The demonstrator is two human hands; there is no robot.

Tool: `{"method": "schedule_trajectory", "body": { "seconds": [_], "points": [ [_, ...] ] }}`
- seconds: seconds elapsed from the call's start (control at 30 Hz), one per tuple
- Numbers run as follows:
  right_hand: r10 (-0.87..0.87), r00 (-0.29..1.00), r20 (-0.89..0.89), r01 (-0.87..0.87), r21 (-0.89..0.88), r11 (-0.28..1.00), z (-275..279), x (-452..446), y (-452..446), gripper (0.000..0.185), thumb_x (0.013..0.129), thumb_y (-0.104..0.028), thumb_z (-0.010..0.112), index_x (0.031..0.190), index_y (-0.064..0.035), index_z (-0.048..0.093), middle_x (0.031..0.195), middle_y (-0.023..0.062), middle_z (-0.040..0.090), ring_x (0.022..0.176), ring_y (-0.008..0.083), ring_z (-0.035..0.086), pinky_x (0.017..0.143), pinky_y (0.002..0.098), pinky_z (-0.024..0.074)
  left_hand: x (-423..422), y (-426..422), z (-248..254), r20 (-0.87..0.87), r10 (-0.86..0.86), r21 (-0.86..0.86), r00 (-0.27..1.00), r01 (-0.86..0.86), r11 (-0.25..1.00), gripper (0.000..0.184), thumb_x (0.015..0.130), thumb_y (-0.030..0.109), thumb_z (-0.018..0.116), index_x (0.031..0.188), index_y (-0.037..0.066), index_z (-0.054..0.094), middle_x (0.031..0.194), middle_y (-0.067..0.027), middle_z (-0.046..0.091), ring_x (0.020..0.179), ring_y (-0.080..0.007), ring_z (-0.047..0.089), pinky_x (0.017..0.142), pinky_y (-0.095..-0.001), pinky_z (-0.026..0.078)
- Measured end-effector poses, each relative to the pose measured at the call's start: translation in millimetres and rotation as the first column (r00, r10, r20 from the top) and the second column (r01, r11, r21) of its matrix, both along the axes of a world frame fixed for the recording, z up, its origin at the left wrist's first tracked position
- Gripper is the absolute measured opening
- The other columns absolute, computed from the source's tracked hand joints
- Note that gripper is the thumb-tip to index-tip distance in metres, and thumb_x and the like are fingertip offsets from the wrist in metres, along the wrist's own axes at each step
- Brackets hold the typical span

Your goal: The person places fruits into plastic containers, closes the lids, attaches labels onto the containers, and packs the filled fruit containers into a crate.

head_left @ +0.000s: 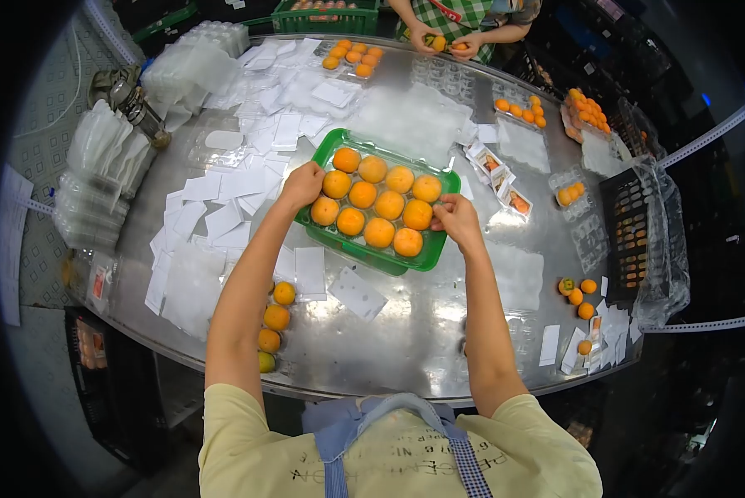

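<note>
Above the metal surface (422,332), left fingers (303,183) and right fingers (455,220) pinch the green tray's (422,259) opposite sides, orange fruits (362,195) inside.

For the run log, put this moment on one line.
green tray: holds orange fruit | left hand: at one end | right hand: at other end

Broad metal counter (414,324) with bright glare spots, patterned grey floor (44,124) at left, dark crates (123,398) below its left edge, dim black surroundings at right, small blue lights there.
</note>
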State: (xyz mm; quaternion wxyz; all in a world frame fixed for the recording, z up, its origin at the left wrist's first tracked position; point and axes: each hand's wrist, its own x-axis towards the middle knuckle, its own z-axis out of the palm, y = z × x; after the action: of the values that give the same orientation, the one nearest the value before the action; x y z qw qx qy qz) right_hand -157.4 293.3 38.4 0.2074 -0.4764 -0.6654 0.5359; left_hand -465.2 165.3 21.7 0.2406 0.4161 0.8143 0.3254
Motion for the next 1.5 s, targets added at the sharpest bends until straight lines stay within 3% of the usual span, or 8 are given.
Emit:
{"method": "schedule_trajectory", "body": {
  "seconds": [0.07,0.17,0.47,0.73,0.97,1.07,1.3,1.5],
  "points": [
    [-0.014,0.996,-0.09,0.011,-0.037,0.999,1.7,0.3,-0.6,0.033,0.083,-0.006,0.06,0.11,0.0095,0.051,0.077,0.0119,0.064,0.058,0.0169,0.063,0.053,0.0261,0.0515,2.7,-2.6,0.0,0.24,0.071,0.029,0.968,-0.08,0.996,0.024,0.092,0.023,0.05,0.094,0.0,0.058,0.081,-0.0147,0.064,0.075,-0.0238,0.063,0.068,-0.0352,0.049],
    [-0.017,0.982,-0.186,0.008,-0.048,0.999,16.8,2.0,-10.0,0.029,0.083,-0.005,0.06,0.107,0.0064,0.049,0.078,0.0092,0.06,0.059,0.0148,0.06,0.053,0.0253,0.0498,10.0,-10.6,7.6,0.259,0.059,0.135,0.964,-0.096,0.986,0.017,0.095,0.019,0.049,0.092,0.003,0.053,0.076,-0.0016,0.053,0.069,-0.0102,0.051,0.064,-0.0258,0.047],
    [0.047,0.943,-0.329,-0.058,-0.022,0.998,85.4,76.9,-68.2,0.023,0.085,-0.004,0.061,0.104,0.002,0.05,0.08,0.0039,0.056,0.064,0.0104,0.056,0.055,0.0231,0.0459,96.3,-96.9,67.3,0.473,0.018,0.349,0.881,-0.206,0.914,0.016,0.095,0.017,0.049,0.092,0.002,0.051,0.076,-0.0046,0.053,0.067,-0.0123,0.051,0.06,-0.0285,0.044],
    [-0.062,0.963,-0.263,0.022,-0.15,0.988,72.3,181.8,-149.0,0.02,0.086,-0.003,0.061,0.103,-0.0007,0.051,0.078,0.0014,0.055,0.065,0.0088,0.054,0.057,0.0225,0.0452,210.9,-180.6,57.6,0.439,0.01,0.321,0.898,-0.168,0.932,0.016,0.096,0.016,0.046,0.092,0.001,0.049,0.076,-0.0062,0.051,0.069,-0.0123,0.047,0.064,-0.0275,0.042],
    [-0.143,0.906,-0.398,0.045,-0.246,0.968,-25.3,242.2,-207.1,0.022,0.087,-0.004,0.061,0.106,-0.0057,0.05,0.081,-0.001,0.053,0.068,0.0084,0.053,0.062,0.0219,0.0444,263.2,-224.0,14.8,0.316,-0.003,0.252,0.949,-0.081,0.964,0.016,0.097,0.016,0.047,0.093,0.001,0.049,0.077,-0.0102,0.055,0.067,-0.0157,0.051,0.061,-0.0307,0.042],
    [-0.206,0.877,-0.435,0.075,-0.298,0.952,-58.7,237.2,-226.2,0.022,0.087,-0.006,0.061,0.106,-0.0074,0.051,0.081,-0.0023,0.052,0.073,0.0073,0.052,0.068,0.0207,0.0433,264.0,-235.0,-1.9,0.307,0.019,0.198,0.952,-0.084,0.977,0.014,0.098,0.016,0.045,0.092,0.003,0.047,0.08,-0.0023,0.05,0.071,-0.0064,0.048,0.056,-0.0213,0.047],
    [-0.28,0.806,-0.521,0.095,-0.353,0.931,-86.4,235.9,-238.9,0.022,0.086,-0.005,0.06,0.105,-0.0082,0.05,0.083,-0.0032,0.051,0.083,0.0067,0.05,0.078,0.0215,0.0406,279.9,-239.9,6.4,0.21,0.061,0.231,0.976,-0.11,0.967,0.016,0.097,0.016,0.046,0.093,0.0,0.047,0.078,-0.014,0.057,0.066,-0.0191,0.054,0.058,-0.034,0.043],
    [-0.303,0.819,-0.487,0.197,-0.258,0.946,-78.6,253.9,-229.0,0.024,0.083,-0.003,0.062,0.104,-0.0077,0.052,0.083,-0.0049,0.05,0.081,0.0054,0.049,0.078,0.0193,0.0389,288.8,-221.3,-16.0,0.277,0.054,0.208,0.959,-0.115,0.971,0.016,0.097,0.016,0.046,0.093,0.001,0.047,0.078,-0.0123,0.056,0.069,-0.0192,0.055,0.06,-0.0329,0.046]
  ]
}}
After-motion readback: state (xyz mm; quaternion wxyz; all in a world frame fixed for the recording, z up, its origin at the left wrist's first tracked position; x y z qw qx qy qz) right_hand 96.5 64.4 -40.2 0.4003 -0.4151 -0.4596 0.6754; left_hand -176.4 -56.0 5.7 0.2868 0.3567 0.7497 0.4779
